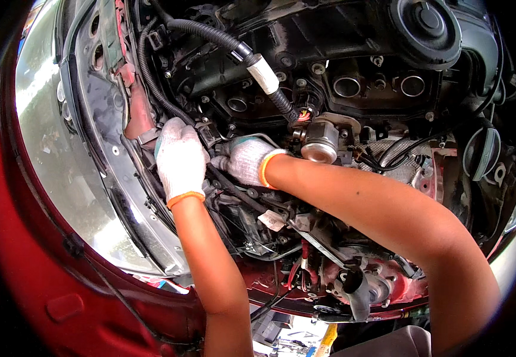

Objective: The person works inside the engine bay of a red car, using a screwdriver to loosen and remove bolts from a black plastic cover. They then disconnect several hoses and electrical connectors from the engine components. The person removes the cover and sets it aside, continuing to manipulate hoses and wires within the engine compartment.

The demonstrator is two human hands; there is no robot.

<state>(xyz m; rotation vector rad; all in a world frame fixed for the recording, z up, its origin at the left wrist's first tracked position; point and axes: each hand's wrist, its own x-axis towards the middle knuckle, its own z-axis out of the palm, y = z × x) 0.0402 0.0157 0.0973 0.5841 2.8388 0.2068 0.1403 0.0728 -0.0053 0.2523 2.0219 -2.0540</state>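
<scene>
Both of my hands wear white knit work gloves with orange cuffs and work close together at the left side of an open engine bay. My left hand (181, 157) is closed, its knuckles up, beside a black corrugated wiring conduit (161, 98) that runs down to it. My right hand (247, 160) reaches in from the right, its fingers curled and pointing at the left hand. A black cable (231, 185) comes out from between the two hands and slopes down to a white tag (271, 220). What the fingertips grip is hidden by the gloves and parts.
The dark engine cover (288, 35) with a round cap (425, 24) fills the top. A thick hose with a white sleeve (263, 74) ends near a silver cylindrical part (320, 141). Along the left lie the windshield (62, 143) and red hood (38, 250). A metal bar (323, 249) crosses below.
</scene>
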